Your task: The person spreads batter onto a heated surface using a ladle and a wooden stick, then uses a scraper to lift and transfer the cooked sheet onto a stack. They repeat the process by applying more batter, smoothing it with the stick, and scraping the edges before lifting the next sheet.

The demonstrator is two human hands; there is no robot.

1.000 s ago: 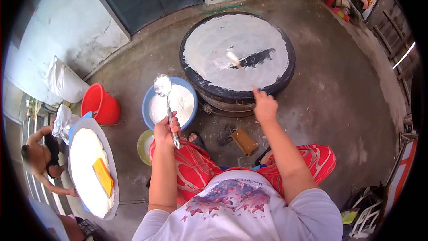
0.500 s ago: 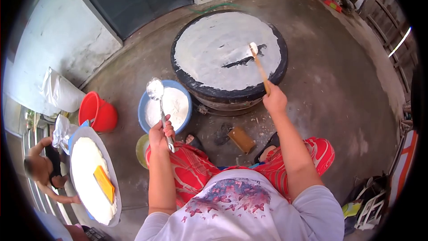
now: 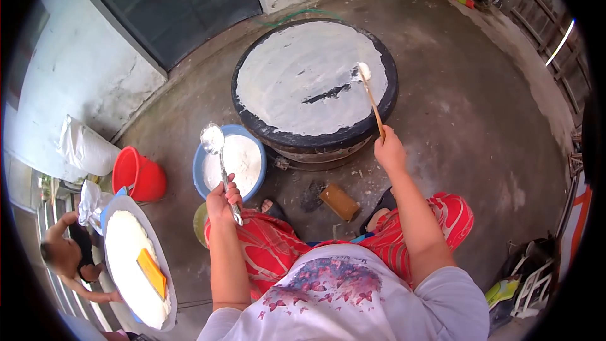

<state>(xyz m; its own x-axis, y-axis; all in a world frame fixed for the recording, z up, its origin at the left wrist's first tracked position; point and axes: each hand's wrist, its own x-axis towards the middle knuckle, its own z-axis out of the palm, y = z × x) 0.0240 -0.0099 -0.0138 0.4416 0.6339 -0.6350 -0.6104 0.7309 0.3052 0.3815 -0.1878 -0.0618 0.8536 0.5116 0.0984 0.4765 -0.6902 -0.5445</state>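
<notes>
My left hand [image 3: 224,201] is closed round the handle of a metal ladle [image 3: 213,139], whose white-coated bowl hangs over the left side of a blue basin [image 3: 262,180] of white batter or flour. In my right hand [image 3: 389,150] is a thin wooden stick [image 3: 375,110]; its far end, with a white lump on it, touches the right part of a large round black griddle [image 3: 390,88]. A thin white layer [image 3: 284,76] covers most of the griddle, with a dark bare streak right of centre.
At the left stand a red bucket [image 3: 138,175], a white sack [image 3: 86,145] and a round tray [image 3: 172,312] with a white sheet and a yellow scraper [image 3: 151,273]. Another person [image 3: 67,251] is beside it. A brown block [image 3: 339,202] lies between my feet.
The stick's tip has moved right along the griddle, and the dark streak's right end now shows white. The ladle is slightly lower. The whole view has shifted a little.
</notes>
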